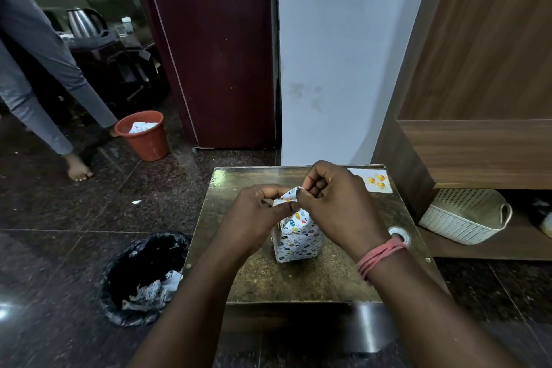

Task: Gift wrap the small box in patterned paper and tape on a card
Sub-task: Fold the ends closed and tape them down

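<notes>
Between both hands, a paper-wrapped box (297, 236) stands on the tabletop (298, 281). Left hand (257, 212) and right hand (334, 197) pinch its top flap. A card (375, 181) lies beyond the right hand.

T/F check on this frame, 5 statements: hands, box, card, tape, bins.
1. Both hands pinch the paper at the top of the wrapped box. True: the left hand and the right hand both hold the top flap.
2. The card is already taped on the box. False: it lies on the far right corner of the table.
3. The tape roll is on the table by the right wrist. True.
4. The box lies on the floor. False: it stands on the table.
5. The black-lined bin is right of the table. False: it is on the left.
</notes>
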